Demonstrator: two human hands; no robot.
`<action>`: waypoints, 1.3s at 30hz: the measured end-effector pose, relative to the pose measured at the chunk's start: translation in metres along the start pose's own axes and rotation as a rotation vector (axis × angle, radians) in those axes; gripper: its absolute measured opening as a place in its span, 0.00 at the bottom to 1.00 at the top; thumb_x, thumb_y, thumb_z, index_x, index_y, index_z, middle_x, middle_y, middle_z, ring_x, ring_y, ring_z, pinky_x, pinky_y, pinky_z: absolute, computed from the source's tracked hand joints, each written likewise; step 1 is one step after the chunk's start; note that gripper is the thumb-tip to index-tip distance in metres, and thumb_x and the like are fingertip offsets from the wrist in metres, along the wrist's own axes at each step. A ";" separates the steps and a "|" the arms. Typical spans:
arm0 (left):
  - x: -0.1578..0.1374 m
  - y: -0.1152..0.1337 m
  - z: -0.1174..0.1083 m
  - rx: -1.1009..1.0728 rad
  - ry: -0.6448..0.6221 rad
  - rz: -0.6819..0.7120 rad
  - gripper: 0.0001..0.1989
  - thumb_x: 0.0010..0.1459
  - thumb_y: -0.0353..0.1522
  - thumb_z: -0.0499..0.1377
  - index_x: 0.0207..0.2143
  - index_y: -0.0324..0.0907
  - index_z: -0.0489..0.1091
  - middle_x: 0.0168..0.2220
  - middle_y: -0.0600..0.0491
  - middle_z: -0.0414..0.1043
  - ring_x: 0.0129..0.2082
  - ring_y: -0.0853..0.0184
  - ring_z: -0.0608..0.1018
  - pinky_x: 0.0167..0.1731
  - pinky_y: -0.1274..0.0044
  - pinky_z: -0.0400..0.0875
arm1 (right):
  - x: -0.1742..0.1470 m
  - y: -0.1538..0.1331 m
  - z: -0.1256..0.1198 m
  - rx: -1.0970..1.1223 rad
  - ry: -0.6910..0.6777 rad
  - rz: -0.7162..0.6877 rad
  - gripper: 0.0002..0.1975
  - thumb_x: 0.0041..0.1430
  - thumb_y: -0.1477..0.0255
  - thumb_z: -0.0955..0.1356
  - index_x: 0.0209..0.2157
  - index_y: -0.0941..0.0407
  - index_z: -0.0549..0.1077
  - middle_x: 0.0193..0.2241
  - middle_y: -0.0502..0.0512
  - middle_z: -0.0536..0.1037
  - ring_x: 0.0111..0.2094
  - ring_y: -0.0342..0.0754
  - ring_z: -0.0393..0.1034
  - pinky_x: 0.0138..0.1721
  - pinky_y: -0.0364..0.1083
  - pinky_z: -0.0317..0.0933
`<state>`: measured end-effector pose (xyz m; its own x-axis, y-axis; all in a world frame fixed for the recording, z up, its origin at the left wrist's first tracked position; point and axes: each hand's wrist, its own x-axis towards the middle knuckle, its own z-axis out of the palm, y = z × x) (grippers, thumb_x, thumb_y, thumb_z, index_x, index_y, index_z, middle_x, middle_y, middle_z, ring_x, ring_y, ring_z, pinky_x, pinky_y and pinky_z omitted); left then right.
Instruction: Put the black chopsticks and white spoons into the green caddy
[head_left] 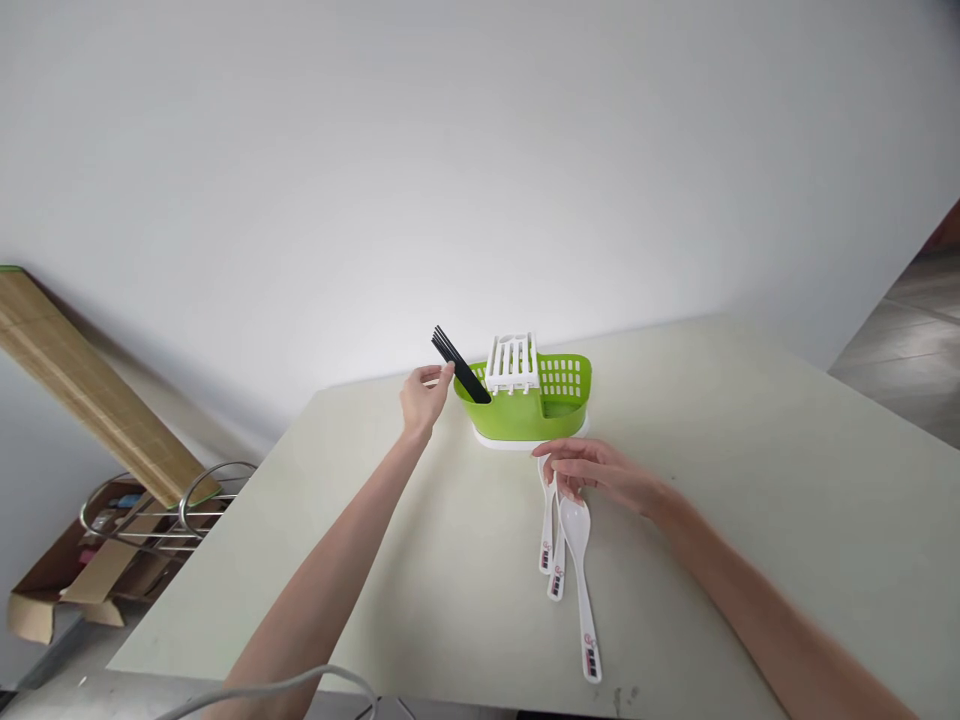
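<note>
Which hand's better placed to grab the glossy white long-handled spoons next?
Right, most likely. The right hand is at the spoons' bowl ends; the left hand is farther off, at the slim black sticks leaning in the perforated green basket.

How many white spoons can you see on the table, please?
3: the left spoon, the middle spoon and the right spoon, clustered on the table by the right hand. Its fingers partly cover them, so another could be hidden.
</note>
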<state>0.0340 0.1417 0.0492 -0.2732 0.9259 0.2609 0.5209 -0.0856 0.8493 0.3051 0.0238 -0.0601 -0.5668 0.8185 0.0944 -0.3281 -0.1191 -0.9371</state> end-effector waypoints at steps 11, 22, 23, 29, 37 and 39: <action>-0.120 0.021 0.001 0.076 -0.397 0.337 0.13 0.68 0.45 0.56 0.40 0.47 0.69 0.29 0.56 0.70 0.26 0.67 0.71 0.29 0.75 0.64 | 0.003 0.001 -0.016 0.281 0.414 -0.149 0.12 0.56 0.64 0.76 0.40 0.52 0.78 0.27 0.46 0.71 0.22 0.40 0.59 0.23 0.43 0.53; -0.192 -0.004 0.027 0.505 -0.832 0.259 0.25 0.60 0.52 0.63 0.51 0.48 0.65 0.25 0.59 0.74 0.26 0.61 0.78 0.28 0.73 0.59 | 0.005 0.007 -0.019 0.294 0.470 -0.091 0.13 0.53 0.65 0.77 0.39 0.54 0.77 0.27 0.45 0.70 0.23 0.40 0.59 0.23 0.43 0.52; -0.195 -0.005 0.029 0.528 -0.810 0.234 0.28 0.57 0.53 0.64 0.51 0.47 0.64 0.25 0.58 0.74 0.27 0.60 0.78 0.28 0.73 0.58 | 0.006 0.008 -0.019 0.295 0.472 -0.087 0.13 0.53 0.65 0.77 0.38 0.54 0.77 0.26 0.45 0.70 0.23 0.40 0.59 0.23 0.43 0.52; -0.203 -0.009 0.037 0.620 -0.738 0.209 0.30 0.55 0.56 0.64 0.50 0.47 0.66 0.27 0.53 0.76 0.31 0.55 0.81 0.28 0.71 0.61 | 0.006 0.010 -0.021 0.299 0.484 -0.077 0.13 0.51 0.65 0.78 0.37 0.54 0.77 0.26 0.45 0.70 0.23 0.40 0.60 0.23 0.43 0.53; -0.205 -0.009 0.041 0.613 -0.720 0.246 0.16 0.61 0.50 0.60 0.40 0.49 0.74 0.26 0.54 0.76 0.28 0.60 0.80 0.28 0.73 0.60 | 0.006 0.012 -0.023 0.313 0.488 -0.079 0.13 0.50 0.65 0.78 0.36 0.54 0.78 0.26 0.46 0.70 0.23 0.40 0.60 0.23 0.43 0.53; -0.206 -0.008 0.042 0.603 -0.720 0.259 0.15 0.64 0.48 0.58 0.37 0.48 0.74 0.26 0.53 0.76 0.29 0.61 0.80 0.28 0.73 0.59 | 0.006 0.012 -0.022 0.318 0.488 -0.080 0.12 0.50 0.66 0.78 0.36 0.55 0.79 0.26 0.46 0.70 0.23 0.40 0.60 0.23 0.43 0.53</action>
<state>0.1197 -0.0329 -0.0306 0.3633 0.9256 -0.1063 0.8766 -0.3010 0.3754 0.3146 0.0401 -0.0779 -0.1423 0.9869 -0.0755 -0.6089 -0.1474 -0.7794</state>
